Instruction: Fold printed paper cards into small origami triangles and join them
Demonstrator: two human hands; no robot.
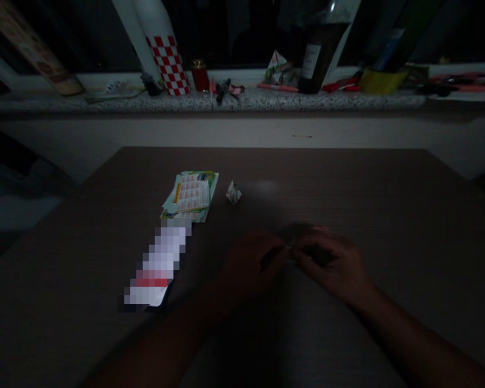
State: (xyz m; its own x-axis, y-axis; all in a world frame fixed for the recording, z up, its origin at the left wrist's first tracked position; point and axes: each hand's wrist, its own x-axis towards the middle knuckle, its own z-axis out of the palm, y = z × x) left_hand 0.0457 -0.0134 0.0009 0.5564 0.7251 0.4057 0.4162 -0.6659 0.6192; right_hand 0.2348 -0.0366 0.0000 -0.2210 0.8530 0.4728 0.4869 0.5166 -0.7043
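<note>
Over the middle of the dark table, my left hand [253, 258] and my right hand [333, 264] meet at their fingertips. Both are closed in a pinch, thumb against fingers. A tiny pale bit shows between the fingertips; it is too small and dim to name. Beyond my left hand stands a small folded paper shape [233, 193] with pointed corners and coloured print. To its left lies a loose stack of printed paper slips [192, 194]. Nearer to me, a phone [156, 264] with a lit, blurred-out screen lies at a slant, left of my left hand.
The wooden table [367, 183] ends at a white wall below a granite windowsill [242, 102]. On the sill stand a red-and-white checkered bottle [170, 64], a dark bottle [313, 62], a small red jar [200, 75], a yellow container [382, 81] and another folded paper shape [277, 64].
</note>
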